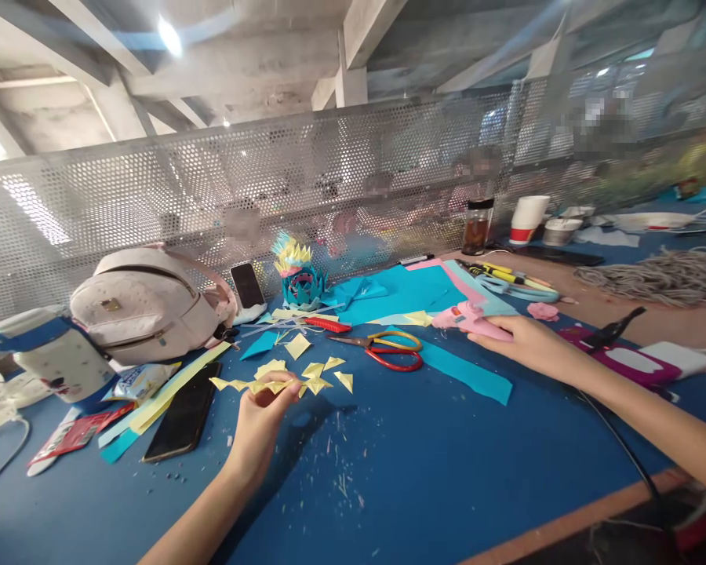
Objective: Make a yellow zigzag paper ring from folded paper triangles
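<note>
"Hands first — where is the left one?"

"Lower middle of the frame. The left hand is raised a little off the blue table, fingertips pinched shut on a string of yellow paper pieces that fans out to both sides of the fingers."

"And the other?"

"Right of centre. The right hand is wrapped round the handle of a pink glue gun, nozzle pointing toward the left of the frame. The gun sits low over the teal sheets; whether it rests on them I cannot tell."

"What lies between the two hands?"

"Scissors with one red and one yellow loop, flat on the table, just above a teal paper strip. More loose yellow folds are scattered above the left hand (some touching, some apart)."

"Anything further back?"

"A teal paper flower with yellow points stands upright at the centre, near the perforated screen. At the left a pale backpack, and below it a black phone lying face up — just beside a long yellow strip."
</note>
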{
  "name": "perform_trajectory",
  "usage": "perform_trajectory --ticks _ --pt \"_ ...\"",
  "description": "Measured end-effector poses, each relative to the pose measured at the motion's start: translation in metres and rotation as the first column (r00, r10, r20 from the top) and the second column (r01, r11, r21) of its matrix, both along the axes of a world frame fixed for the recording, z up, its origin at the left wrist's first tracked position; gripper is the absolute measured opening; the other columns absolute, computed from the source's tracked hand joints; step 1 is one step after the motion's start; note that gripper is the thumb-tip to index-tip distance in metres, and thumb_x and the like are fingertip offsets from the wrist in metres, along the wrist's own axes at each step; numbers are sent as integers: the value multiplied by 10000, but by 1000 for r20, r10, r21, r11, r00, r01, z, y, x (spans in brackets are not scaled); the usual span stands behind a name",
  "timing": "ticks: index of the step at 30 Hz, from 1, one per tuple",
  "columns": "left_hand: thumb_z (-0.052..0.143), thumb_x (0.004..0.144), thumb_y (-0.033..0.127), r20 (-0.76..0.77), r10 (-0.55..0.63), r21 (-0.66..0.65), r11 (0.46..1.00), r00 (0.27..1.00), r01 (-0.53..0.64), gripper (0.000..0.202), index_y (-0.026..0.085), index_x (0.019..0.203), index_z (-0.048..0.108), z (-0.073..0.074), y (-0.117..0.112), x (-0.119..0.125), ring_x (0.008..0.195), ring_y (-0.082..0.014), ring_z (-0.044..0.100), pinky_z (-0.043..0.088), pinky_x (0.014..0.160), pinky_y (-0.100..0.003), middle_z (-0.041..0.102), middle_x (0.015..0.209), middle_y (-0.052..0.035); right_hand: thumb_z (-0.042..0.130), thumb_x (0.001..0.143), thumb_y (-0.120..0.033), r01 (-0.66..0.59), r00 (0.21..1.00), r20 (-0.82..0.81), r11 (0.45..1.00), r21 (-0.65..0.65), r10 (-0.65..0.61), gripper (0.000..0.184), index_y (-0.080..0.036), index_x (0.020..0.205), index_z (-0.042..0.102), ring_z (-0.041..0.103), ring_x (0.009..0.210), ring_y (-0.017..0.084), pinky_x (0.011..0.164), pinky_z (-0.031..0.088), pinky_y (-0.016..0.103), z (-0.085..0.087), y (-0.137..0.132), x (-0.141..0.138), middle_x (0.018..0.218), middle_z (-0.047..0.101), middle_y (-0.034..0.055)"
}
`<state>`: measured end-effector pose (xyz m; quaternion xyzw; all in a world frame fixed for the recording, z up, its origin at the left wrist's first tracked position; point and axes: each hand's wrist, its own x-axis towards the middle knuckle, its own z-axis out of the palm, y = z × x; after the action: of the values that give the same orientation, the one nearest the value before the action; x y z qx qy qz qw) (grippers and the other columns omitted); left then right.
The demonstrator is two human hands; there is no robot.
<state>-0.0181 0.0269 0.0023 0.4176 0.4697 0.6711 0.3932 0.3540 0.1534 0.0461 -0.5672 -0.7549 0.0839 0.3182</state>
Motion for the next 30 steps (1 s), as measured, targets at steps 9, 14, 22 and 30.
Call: perform_trajectory --ticks 9,14,22,30 --pt "786 711 245 -175 95 156 985 980 -67 77 197 680 733 13 -1 -8 814 -180 573 459 741 -248 655 770 -27 580 863 -495 -569 807 -282 812 -130 519 358 -182 895 751 649 845 222 754 502 306 37 -39 -52 926 714 92" --pt "798 703 258 -132 82 169 984 988 -59 84 199 695 739 11 3 -14 824 -171 580 465 757 -243 667 775 -17 648 836 -435 -799 588 -341 592 -102 734 327 -137 952 713 664 842 212 730 528 285 38 -43 -96 924 709 81" --pt "762 773 239 -208 10 164 986 978 25 69 209 722 727 6 3 -19 835 -152 573 452 760 -223 660 800 -6 597 879 -469 -821 558 -315 566 -74 767 350 -138 936 696 630 789 183 681 504 247 21 -33 -111 861 684 55" --pt "774 750 247 -205 13 151 988 979 19 74 200 715 729 4 2 -15 815 -158 571 451 737 -228 655 801 -12 632 843 -521 -771 618 -291 635 -45 730 391 -140 888 706 601 777 190 709 486 262 7 -29 -107 771 648 46"
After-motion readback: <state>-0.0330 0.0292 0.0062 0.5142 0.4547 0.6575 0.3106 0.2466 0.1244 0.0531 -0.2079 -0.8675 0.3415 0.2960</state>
